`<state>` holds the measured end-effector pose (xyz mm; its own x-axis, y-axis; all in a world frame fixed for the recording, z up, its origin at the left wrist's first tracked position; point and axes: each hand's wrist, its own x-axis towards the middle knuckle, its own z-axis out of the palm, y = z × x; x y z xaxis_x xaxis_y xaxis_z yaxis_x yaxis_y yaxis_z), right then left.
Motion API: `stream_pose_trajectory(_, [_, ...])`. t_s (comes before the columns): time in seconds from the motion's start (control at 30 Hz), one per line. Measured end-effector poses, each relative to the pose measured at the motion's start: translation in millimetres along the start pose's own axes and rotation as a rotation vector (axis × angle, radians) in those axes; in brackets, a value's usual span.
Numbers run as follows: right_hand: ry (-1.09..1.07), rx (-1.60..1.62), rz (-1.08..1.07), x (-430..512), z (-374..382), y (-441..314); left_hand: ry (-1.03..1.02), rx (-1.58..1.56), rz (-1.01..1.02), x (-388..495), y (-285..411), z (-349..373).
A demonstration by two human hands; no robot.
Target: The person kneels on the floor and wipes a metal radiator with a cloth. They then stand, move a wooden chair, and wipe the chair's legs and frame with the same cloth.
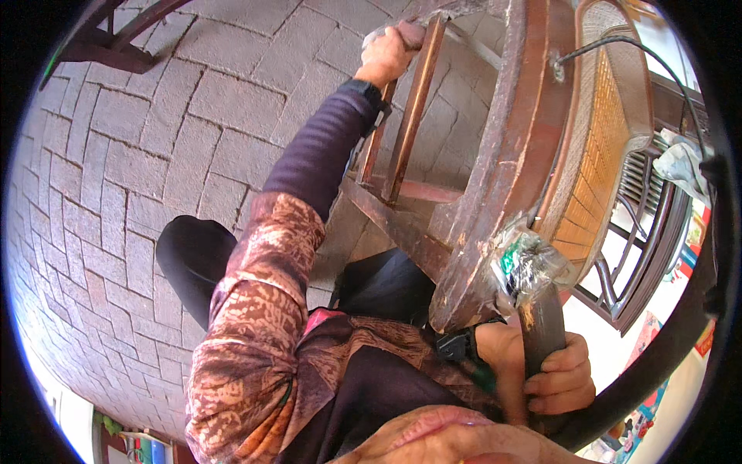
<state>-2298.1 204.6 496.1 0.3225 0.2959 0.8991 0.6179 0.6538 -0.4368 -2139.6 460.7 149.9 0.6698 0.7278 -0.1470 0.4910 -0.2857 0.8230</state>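
My left hand (385, 55) reaches far forward, closed around a dull reddish-brown pad (410, 35) that I cannot name more exactly. It is at the far end of a worn brown wooden furniture frame (481, 180), beside its narrow wooden slats (413, 110). Close to my chest, my right hand (553, 374) grips a dark wooden bar (540, 325) with the fingers curled around it. Clear plastic wrapping (524, 264), partly green, covers the bar's upper part. The frame's finish is scuffed, with pale bare patches along its edge.
A bamboo-mat seat (591, 174) with a beige border is just beyond the frame. A black cable (626, 39) arches over it. Further right are another dark wooden chair (632, 255) and crumpled pale plastic (681, 162). Brick paving (232, 110) lies underneath; dark furniture legs (110, 49) stand upper left.
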Motion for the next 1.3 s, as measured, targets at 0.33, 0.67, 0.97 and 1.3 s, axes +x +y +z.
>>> stream_pose_trajectory(0.33, [0.025,-0.031,-0.068,-5,1,5,-0.183,-0.054,-0.178,-116,-26,3])
stream_pose_trajectory(0.67, [-0.068,-0.038,-0.005,-10,-25,-19,-0.129,-0.125,-0.140,-140,-44,12])
stream_pose_trajectory(0.97, [-0.477,-0.154,0.299,9,-68,-103,-0.093,-0.145,-0.246,-228,-35,23])
stream_pose_trajectory(1.3, [-0.208,-0.211,0.993,56,-48,-165,-0.152,-0.112,-0.194,-216,-37,7])
